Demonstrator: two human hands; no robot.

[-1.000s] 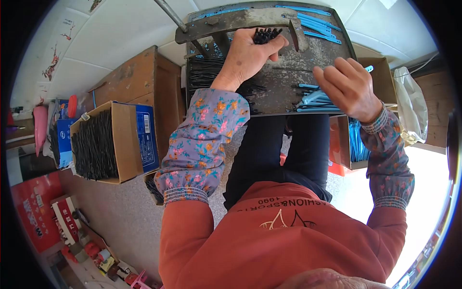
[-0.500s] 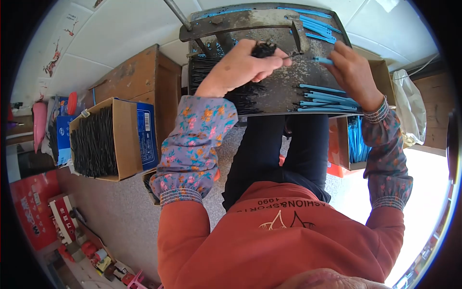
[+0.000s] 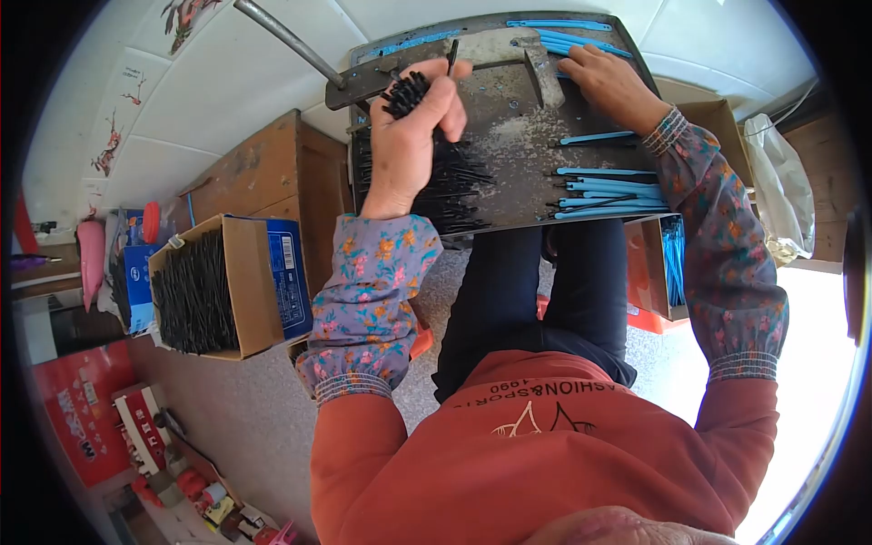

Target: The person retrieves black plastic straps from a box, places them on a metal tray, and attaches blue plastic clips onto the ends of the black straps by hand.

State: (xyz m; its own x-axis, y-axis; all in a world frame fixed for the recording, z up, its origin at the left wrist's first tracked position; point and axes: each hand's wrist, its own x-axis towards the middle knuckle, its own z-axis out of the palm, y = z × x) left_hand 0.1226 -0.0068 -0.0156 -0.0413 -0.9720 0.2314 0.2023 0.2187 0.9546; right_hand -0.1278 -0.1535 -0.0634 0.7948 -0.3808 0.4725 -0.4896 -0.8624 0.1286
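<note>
My left hand (image 3: 413, 127) is closed around a bundle of thin black rods (image 3: 406, 94), their ends pointing up at me. One black rod (image 3: 452, 56) sticks up between its thumb and forefinger. More black rods (image 3: 450, 177) lie in a heap on the dark metal tray (image 3: 509, 195) below that hand. At the tray's far right, my right hand (image 3: 607, 84) has its fingers bent down and closed at the pile of blue strips (image 3: 581, 42); its fingertips are partly hidden. Nearer me lie several blue strips with black ends (image 3: 609, 193), and another blue strip (image 3: 595, 139) lies apart.
A metal bracket (image 3: 542, 77) with an upright rod (image 3: 291, 41) crosses the tray. On the left, a carton (image 3: 250, 286) holds many black rods beside a wooden cabinet (image 3: 272, 173). Blue strips (image 3: 673, 259) fill a box under the tray's right side.
My right hand has let go of a blue strip, which now lies on the tray, and has moved up to the far pile. My left hand has turned upright and shifted left with its black rods.
</note>
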